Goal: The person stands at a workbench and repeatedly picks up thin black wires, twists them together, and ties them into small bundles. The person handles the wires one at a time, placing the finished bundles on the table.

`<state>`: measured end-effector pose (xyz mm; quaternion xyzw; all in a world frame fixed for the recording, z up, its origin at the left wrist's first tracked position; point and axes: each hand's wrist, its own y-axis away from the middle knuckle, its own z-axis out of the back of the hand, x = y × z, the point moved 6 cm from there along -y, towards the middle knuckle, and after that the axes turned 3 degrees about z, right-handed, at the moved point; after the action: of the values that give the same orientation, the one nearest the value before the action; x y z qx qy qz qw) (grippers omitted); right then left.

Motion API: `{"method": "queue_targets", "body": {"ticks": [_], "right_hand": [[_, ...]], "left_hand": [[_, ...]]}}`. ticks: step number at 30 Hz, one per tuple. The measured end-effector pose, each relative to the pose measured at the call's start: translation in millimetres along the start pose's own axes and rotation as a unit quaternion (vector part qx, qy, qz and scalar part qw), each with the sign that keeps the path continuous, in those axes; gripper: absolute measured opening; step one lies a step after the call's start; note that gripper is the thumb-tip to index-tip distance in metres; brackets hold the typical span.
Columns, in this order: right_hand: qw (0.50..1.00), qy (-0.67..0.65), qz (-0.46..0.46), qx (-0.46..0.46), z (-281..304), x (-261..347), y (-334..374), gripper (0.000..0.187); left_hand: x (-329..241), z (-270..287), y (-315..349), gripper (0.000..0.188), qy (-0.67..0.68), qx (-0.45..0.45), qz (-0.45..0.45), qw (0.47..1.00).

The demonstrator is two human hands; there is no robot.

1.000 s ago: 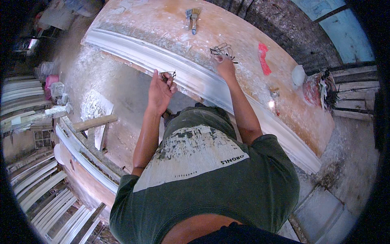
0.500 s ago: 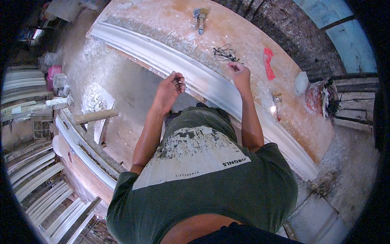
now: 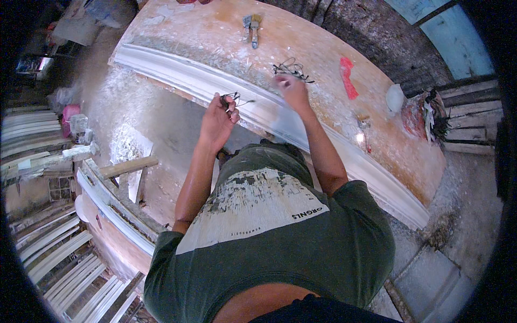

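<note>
My left hand (image 3: 217,125) is raised over the near edge of a long white plaster moulding (image 3: 177,75). Its fingers are curled round a small tangle of thin black cord (image 3: 230,98), whose loose ends stick out to the right. My right hand (image 3: 294,92) hovers over the moulding's far side, its fingers smeared by motion, so I cannot make out whether they hold anything. Just beyond that hand, a larger loose tangle of black cord (image 3: 292,68) lies on the stained worktable (image 3: 215,27).
Two paintbrushes (image 3: 252,31) lie at the table's far side. A red strip (image 3: 348,78), a white bowl-like piece (image 3: 393,98) and a bundled bag (image 3: 417,112) are to the right. White strips (image 3: 59,242) are racked at left, near a wooden bar (image 3: 129,167).
My right hand has moved left from beside the cord tangle on the table, toward my left hand. The cord in my left hand now spreads out more visibly. The view has shifted slightly.
</note>
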<state>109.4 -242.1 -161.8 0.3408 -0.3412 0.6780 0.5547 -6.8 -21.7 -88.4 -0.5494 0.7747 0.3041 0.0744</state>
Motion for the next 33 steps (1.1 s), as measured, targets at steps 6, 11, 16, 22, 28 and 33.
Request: {"method": "queue_targets", "body": {"ticks": [6,11,16,22,28,33], "right_hand": [[0.933,0.277,-0.170,-0.154,25.6,-88.0,-49.1,0.035],[0.909,0.373,-0.152,-0.110,12.1,-112.6,-64.6,0.028],[0.916,0.357,-0.154,-0.095,14.9,-128.4,-66.3,0.018],[0.936,0.283,-0.199,-0.060,33.6,-125.7,-57.0,0.025],[0.953,0.222,-0.189,-0.084,61.0,-75.3,-40.9,0.027],[0.992,0.100,-0.072,-0.029,64.2,-37.0,-36.4,0.022]], "left_hand": [[-5.6,14.1,9.8,0.024,-0.001,-0.010,-0.007,1.000],[-4.3,9.6,14.4,0.022,-0.008,-0.004,-0.023,1.000],[-5.1,20.4,16.7,0.021,-0.014,-0.032,-0.029,0.999],[-4.6,26.9,13.1,0.021,-0.028,-0.021,-0.023,0.999],[-3.0,9.3,10.3,0.021,-0.030,-0.033,-0.026,0.999],[-0.9,13.7,-1.3,0.019,-0.093,-0.037,-0.028,0.995]]}}
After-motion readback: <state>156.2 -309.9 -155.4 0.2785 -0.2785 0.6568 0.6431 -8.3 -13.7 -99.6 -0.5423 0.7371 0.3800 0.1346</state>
